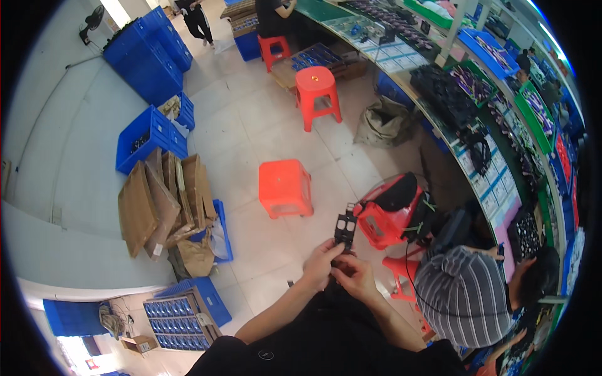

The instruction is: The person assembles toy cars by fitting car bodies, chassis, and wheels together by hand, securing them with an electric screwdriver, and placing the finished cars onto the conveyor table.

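Observation:
Both my hands are together in front of my black shirt, low in the middle of the head view. My left hand (322,263) is closed on a flat black part with cut-out holes (345,227), which sticks up past the fingertips and looks like a plastic frame. My right hand (355,274) is closed just beside it, thumb and fingers pinched at the part's lower end. What the right fingers pinch is mostly hidden by the fingers and dark against the shirt.
Red stools (285,188) stand ahead on the tiled floor. Flattened cardboard (147,203) and blue crates (150,135) line the left wall. At right, a person in a striped shirt (464,294) sits at the long workbench (461,166), near a red chair with a bag (389,213).

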`<state>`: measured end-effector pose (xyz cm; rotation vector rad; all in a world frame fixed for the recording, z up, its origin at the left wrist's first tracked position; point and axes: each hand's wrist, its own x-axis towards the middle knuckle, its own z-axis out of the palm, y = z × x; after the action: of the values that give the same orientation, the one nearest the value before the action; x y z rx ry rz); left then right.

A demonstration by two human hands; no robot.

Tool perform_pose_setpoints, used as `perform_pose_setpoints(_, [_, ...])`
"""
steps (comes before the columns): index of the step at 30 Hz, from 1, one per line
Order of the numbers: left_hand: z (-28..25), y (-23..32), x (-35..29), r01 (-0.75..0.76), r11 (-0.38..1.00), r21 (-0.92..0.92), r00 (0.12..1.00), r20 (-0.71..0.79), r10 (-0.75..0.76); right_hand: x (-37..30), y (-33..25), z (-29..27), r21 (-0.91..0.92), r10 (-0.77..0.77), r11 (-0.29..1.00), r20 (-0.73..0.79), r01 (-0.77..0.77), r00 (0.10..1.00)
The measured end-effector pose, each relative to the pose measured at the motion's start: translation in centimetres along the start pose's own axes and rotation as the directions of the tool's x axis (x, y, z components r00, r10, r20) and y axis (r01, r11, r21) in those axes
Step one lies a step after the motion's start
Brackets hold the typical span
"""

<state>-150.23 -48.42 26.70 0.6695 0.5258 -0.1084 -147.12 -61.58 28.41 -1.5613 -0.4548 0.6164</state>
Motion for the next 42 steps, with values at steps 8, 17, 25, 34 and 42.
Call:
perform_pose_setpoints(8, [0.3, 6.3, 11.6, 0.061, 0.997, -0.051, 0.998, -0.002, -0.062, 11.5, 0.8, -3.9, -0.087, 0.103, 0.990, -0.058, -0.108, 0.993])
perform_pose_setpoints(17, [4.0, 17.9, 27.6, -0.133, 0.954, 0.269, 0.981, -0.099, 0.165, 29.9, -3.4, -13.5, 0.051, -0.053, 0.997, 0.010, 0.052, 0.999])
perform_pose_setpoints(25, [9.3, 23.7, 36.9, -0.229, 0.822, 0.522, 0.973, 0.127, 0.191, 41.8, -11.0, -21.9, 0.043, -0.308, 0.945, -0.209, 0.323, 0.928])
perform_pose_setpoints(34, [12.1, 29.8, 48.7, -0.276, 0.770, 0.576, 0.924, 0.379, 0.048, 51.6, -8.6, -23.7, 0.186, -0.019, 0.974, -0.492, 0.127, 0.871])
perform_pose_setpoints(42, [13.4, 39.8, 61.7, -0.214, 0.772, 0.598, 0.879, 0.463, -0.114, 65.7, -8.9, -24.9, 0.316, 0.099, 0.932, -0.694, 0.179, 0.713])
